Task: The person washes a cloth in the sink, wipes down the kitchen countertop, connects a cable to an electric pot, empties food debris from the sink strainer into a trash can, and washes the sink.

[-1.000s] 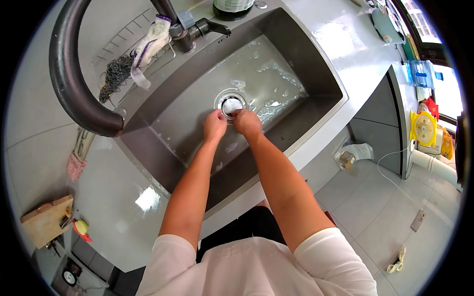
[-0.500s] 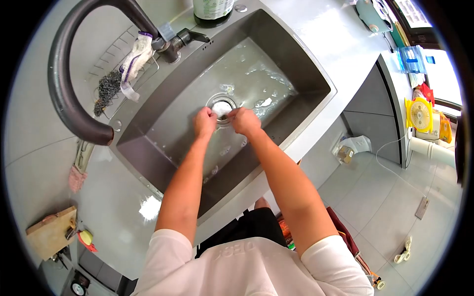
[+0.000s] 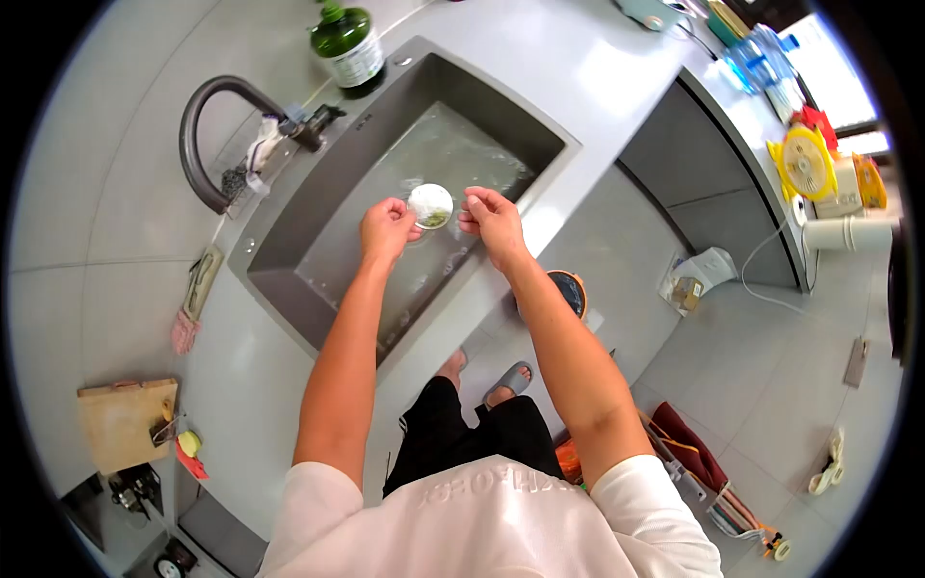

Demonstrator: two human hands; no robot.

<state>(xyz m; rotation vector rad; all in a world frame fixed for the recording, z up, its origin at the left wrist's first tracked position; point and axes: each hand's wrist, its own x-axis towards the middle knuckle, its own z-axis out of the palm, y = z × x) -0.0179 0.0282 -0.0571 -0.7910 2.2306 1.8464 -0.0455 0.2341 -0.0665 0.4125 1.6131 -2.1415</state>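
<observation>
My left hand (image 3: 387, 229) pinches the edge of a small round white sink strainer (image 3: 430, 205), lifted above the sink. Wet greenish scraps lie in its lower part. To the right of the strainer, a small gap away, is my right hand (image 3: 493, 223), its fingers loosely curled and apart, with nothing visible in them. Below both hands, the grey sink (image 3: 323, 265) has a wet bottom with water at the far right. The strainer and hands cover the drain hole.
A dark curved faucet (image 3: 193, 144) rises at the sink's left, near a wire rack with a cloth (image 3: 265, 144). A green pump bottle (image 3: 349, 53) stands at the back corner. Below the counter on the right is a bin (image 3: 568, 292). A yellow fan (image 3: 805, 164) stands farther right.
Both hands have risen from the drain, bringing the strainer up in the left hand. The right hand has moved off its edge. The view has tilted and pulled back.
</observation>
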